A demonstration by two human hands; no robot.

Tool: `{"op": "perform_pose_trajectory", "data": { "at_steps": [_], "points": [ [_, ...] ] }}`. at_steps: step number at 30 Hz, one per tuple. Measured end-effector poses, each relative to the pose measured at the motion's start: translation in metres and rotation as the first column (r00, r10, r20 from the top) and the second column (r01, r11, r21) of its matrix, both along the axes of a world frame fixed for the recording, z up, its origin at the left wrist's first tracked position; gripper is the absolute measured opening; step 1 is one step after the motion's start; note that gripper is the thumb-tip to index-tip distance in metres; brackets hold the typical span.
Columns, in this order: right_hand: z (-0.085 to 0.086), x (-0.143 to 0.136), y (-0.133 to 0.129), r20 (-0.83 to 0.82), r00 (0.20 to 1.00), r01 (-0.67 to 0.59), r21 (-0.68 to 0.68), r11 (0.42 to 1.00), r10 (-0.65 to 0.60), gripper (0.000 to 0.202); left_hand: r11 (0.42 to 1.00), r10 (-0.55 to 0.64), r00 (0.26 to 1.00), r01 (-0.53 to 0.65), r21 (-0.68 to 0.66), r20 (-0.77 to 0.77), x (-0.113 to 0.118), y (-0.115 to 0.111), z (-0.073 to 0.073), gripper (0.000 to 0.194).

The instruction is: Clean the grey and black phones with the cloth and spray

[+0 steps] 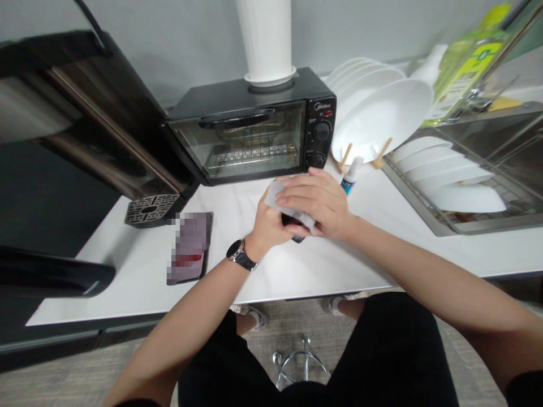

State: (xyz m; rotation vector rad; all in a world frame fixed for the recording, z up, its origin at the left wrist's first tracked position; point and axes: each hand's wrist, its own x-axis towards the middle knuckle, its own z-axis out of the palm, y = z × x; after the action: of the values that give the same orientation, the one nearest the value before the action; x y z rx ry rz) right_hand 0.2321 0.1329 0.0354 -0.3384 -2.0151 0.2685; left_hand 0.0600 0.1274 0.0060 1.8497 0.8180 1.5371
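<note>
Over the counter, both hands meet in front of the toaster oven. My left hand (270, 225), with a watch (236, 249) on its wrist, is closed around a small black object (292, 221); most of it is covered, so its kind cannot be made out. Lying over the object is a thin white tissue (276, 193). My right hand (320, 200) presses the tissue down from above, fingers together and bent over it. Just behind the right hand stands a small spray bottle (348, 183) with a blue label and clear cap.
A black toaster oven (250, 141) bears a white pot (267, 39). At left are a black drinks machine (153, 209) and a phone (190, 249) lying flat. To the right, white plates (377, 121) stand in a wooden rack, beside a sink with bowls (466, 198) and a green detergent bottle (466, 73).
</note>
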Motion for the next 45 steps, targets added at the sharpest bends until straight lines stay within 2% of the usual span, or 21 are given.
{"op": "perform_pose_trajectory", "data": {
  "at_steps": [3,4,6,8,12,16,19,20,23,25,28,32,34,37,39,42,45],
  "points": [
    [0.006,0.004,0.011,-0.087,0.996,0.023,0.095,0.995,-0.015,0.066,0.963,0.099,0.963,-0.029,0.267,-0.252,-0.007,-0.001,-0.007,0.057],
    [0.006,0.005,0.014,-0.093,0.995,0.034,0.084,0.996,-0.026,0.071,0.949,0.137,0.941,-0.034,0.314,-0.31,-0.008,-0.001,-0.009,0.054],
    [0.006,0.006,0.016,-0.062,0.996,0.063,0.07,0.996,-0.059,0.072,0.946,0.17,0.922,-0.053,0.32,-0.349,-0.011,0.0,-0.011,0.047],
    [0.004,0.006,0.014,-0.002,0.996,0.089,0.097,0.991,-0.089,0.063,0.954,0.169,0.933,-0.073,0.292,-0.317,-0.011,0.001,-0.01,0.043],
    [0.0,0.004,0.001,0.113,0.991,0.042,0.22,0.975,-0.069,0.017,0.972,0.113,0.974,-0.068,0.224,-0.195,-0.006,0.001,0.0,0.04],
    [-0.002,0.002,-0.005,0.18,0.98,0.018,0.345,0.938,-0.085,0.033,0.977,0.154,0.971,-0.121,0.176,-0.186,-0.004,0.002,0.004,0.04],
    [-0.003,0.002,0.004,0.104,0.989,0.054,0.412,0.91,-0.106,0.028,0.949,0.223,0.93,-0.138,0.285,-0.292,-0.008,0.006,-0.001,0.044],
    [-0.003,0.001,0.009,0.06,0.994,0.063,0.41,0.91,-0.096,0.029,0.929,0.25,0.906,-0.125,0.349,-0.341,-0.01,0.007,-0.004,0.045],
    [-0.005,0.0,0.021,-0.057,0.998,0.049,0.277,0.96,-0.035,0.072,0.878,0.327,0.821,-0.08,0.472,-0.469,-0.015,0.007,-0.008,0.054],
    [-0.006,-0.001,0.025,-0.112,0.994,0.008,0.18,0.984,0.012,0.09,0.861,0.361,0.792,-0.08,0.503,-0.493,-0.016,0.006,-0.007,0.056],
    [-0.008,-0.002,0.024,-0.141,0.99,-0.002,0.184,0.983,0.028,0.082,0.83,0.39,0.798,-0.089,0.551,-0.459,-0.016,0.004,-0.005,0.048],
    [-0.01,-0.001,0.017,-0.066,0.997,0.047,0.295,0.954,-0.029,0.04,0.827,0.436,0.79,-0.163,0.539,-0.431,-0.012,0.01,-0.007,0.037],
    [-0.011,0.0,0.013,0.024,0.998,0.045,0.373,0.927,-0.058,0.032,0.839,0.423,0.794,-0.162,0.52,-0.436,-0.011,0.014,-0.008,0.037],
    [-0.013,0.002,0.011,0.148,0.985,0.013,0.457,0.889,-0.091,0.036,0.858,0.403,0.81,-0.172,0.484,-0.426,-0.009,0.017,-0.007,0.046],
    [-0.013,0.002,0.011,0.145,0.985,0.016,0.466,0.885,-0.095,0.038,0.866,0.397,0.816,-0.181,0.467,-0.42,-0.009,0.016,-0.007,0.048],
    [-0.013,0.001,0.017,0.048,0.995,0.057,0.39,0.919,-0.082,0.039,0.858,0.38,0.815,-0.133,0.496,-0.438,-0.013,0.013,-0.006,0.041],
    [-0.012,0.0,0.025,-0.053,0.998,0.029,0.239,0.971,-0.016,0.073,0.855,0.328,0.813,-0.04,0.517,-0.48,-0.016,0.01,-0.005,0.042]
  ]
}}
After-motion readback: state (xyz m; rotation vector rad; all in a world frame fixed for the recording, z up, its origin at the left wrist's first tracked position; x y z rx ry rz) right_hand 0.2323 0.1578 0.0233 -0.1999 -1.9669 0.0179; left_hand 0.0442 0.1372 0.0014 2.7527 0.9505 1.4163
